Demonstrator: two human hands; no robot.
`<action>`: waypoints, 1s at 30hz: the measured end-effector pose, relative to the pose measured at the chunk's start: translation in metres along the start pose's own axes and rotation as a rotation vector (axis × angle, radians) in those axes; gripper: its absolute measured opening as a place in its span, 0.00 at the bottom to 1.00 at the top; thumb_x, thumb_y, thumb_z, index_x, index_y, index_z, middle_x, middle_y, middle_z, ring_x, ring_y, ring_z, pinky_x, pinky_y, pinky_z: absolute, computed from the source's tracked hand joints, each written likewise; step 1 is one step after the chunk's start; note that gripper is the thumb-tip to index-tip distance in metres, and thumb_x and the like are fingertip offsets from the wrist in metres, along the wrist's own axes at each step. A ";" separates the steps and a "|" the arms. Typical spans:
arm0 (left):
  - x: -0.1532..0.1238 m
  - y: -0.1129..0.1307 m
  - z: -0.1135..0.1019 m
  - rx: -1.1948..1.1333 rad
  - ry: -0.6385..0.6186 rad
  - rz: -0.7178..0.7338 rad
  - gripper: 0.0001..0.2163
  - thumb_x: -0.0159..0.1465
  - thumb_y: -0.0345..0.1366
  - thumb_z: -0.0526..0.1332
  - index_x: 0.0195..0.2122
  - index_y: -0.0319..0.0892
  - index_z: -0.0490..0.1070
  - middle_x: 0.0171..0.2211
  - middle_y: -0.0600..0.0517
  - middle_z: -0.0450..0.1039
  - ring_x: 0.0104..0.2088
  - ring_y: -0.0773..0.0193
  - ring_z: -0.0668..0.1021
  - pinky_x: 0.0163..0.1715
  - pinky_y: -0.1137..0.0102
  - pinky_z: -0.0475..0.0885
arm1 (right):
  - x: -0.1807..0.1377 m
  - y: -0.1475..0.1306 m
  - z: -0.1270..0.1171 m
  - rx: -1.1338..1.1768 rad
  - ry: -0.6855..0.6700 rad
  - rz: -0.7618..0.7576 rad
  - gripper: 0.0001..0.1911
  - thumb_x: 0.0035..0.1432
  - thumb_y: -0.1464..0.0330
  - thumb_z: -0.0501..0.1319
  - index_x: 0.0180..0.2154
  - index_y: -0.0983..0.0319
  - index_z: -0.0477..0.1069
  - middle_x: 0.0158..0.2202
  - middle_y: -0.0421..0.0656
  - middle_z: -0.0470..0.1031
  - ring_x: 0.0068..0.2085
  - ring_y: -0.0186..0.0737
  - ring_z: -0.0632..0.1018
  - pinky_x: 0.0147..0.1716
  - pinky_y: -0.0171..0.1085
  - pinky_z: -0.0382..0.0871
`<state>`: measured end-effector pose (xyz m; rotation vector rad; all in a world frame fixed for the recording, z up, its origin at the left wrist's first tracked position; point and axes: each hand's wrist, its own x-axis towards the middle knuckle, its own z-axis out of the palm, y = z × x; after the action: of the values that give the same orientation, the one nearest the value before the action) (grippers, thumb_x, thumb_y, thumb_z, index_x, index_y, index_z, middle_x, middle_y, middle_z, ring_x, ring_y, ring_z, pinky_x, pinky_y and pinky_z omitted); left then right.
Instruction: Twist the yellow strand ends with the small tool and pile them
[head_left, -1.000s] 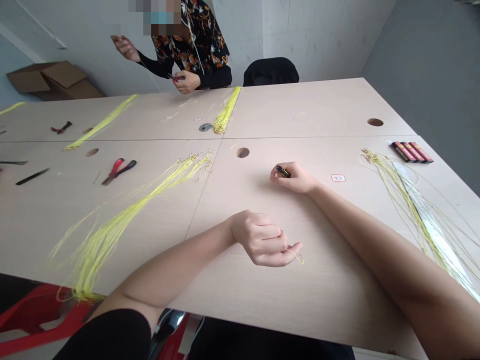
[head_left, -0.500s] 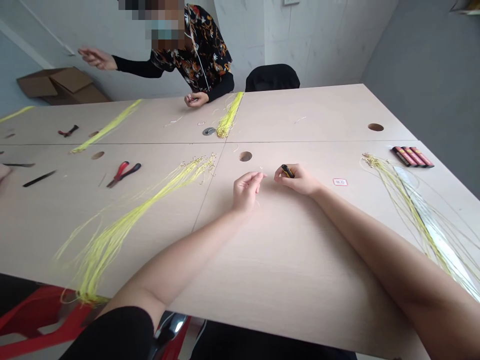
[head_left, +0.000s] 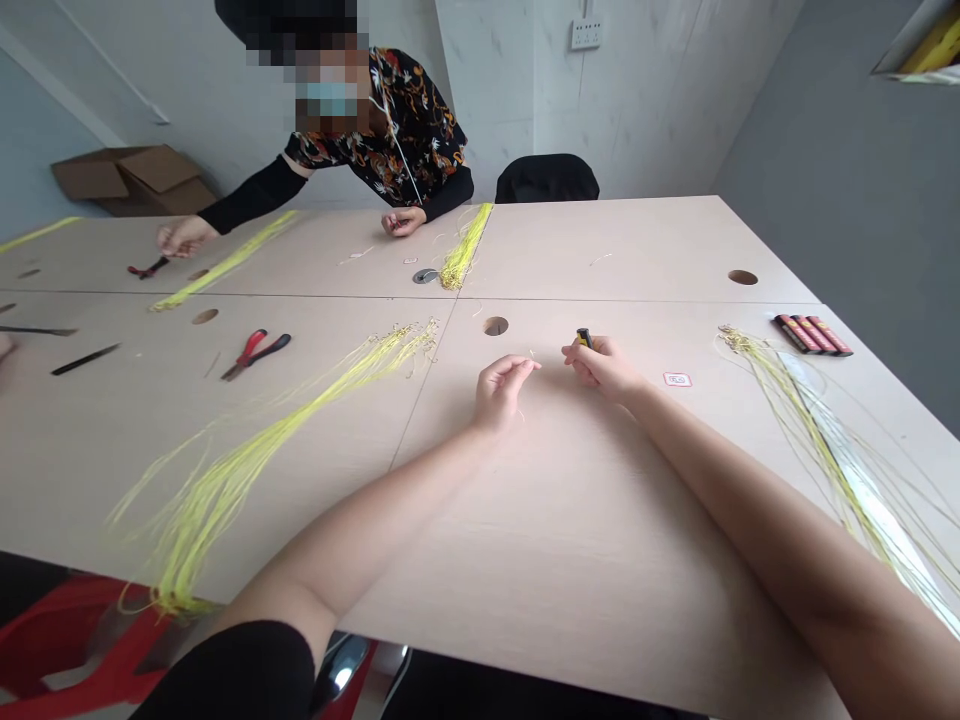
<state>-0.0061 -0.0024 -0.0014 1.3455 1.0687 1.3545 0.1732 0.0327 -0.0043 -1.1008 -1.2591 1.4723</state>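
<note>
My left hand (head_left: 499, 392) is closed in a pinch above the middle of the table, fingertips pointing right. A thin, pale line (head_left: 523, 414) shows beside it, with a short end sticking up at the fingertips. Just to the right, my right hand (head_left: 600, 368) is wrapped round a small black and yellow tool (head_left: 584, 339), mostly hidden by the fingers. A small gap separates the two hands. On the left lies a bundle of yellow fishing line (head_left: 300, 410) with small hooks at its far end. A second line bundle (head_left: 799, 420) is on the right.
Red and black pliers (head_left: 251, 352) and a black stick-like tool (head_left: 85, 359) lie left. A small label (head_left: 677, 380) and several black-red cylinders (head_left: 814, 334) are right. The table has round holes (head_left: 496, 326). A co-worker's hand (head_left: 187, 236) reaches across the far side.
The co-worker's raised hand has come down to the pliers on the far left. The view has tilted up slightly. My hands keep almost the same pose, the tool now more upright.
</note>
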 end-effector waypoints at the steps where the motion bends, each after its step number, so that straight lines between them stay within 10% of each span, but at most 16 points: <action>1: 0.000 0.000 0.000 0.007 -0.003 0.005 0.13 0.57 0.45 0.61 0.28 0.40 0.75 0.20 0.55 0.66 0.24 0.70 0.68 0.24 0.74 0.61 | 0.000 -0.001 0.001 0.026 0.020 0.023 0.11 0.46 0.64 0.63 0.23 0.62 0.63 0.13 0.31 0.52 0.16 0.25 0.52 0.16 0.32 0.43; 10: -0.001 0.001 0.000 0.051 -0.101 0.074 0.13 0.59 0.45 0.60 0.28 0.40 0.73 0.20 0.56 0.64 0.21 0.71 0.63 0.23 0.73 0.59 | -0.015 -0.004 0.044 0.094 0.385 0.087 0.17 0.52 0.59 0.60 0.19 0.62 0.62 0.12 0.34 0.56 0.16 0.28 0.58 0.17 0.33 0.50; 18: -0.011 0.004 -0.004 0.032 -0.148 0.197 0.15 0.62 0.47 0.57 0.28 0.40 0.68 0.18 0.58 0.56 0.20 0.71 0.60 0.24 0.73 0.58 | -0.042 0.012 0.068 0.194 0.262 -0.217 0.24 0.55 0.53 0.58 0.18 0.59 0.53 0.13 0.36 0.60 0.16 0.29 0.61 0.18 0.33 0.53; 30: -0.016 0.003 0.002 -0.053 -0.105 0.175 0.16 0.64 0.50 0.53 0.28 0.42 0.59 0.17 0.60 0.54 0.18 0.73 0.59 0.20 0.75 0.58 | -0.034 0.008 0.072 0.416 -0.045 -0.071 0.05 0.43 0.67 0.55 0.20 0.61 0.62 0.15 0.36 0.60 0.20 0.30 0.61 0.22 0.33 0.53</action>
<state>-0.0050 -0.0186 -0.0012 1.4804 0.8554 1.4122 0.1100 -0.0167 -0.0032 -0.7430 -0.9513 1.6185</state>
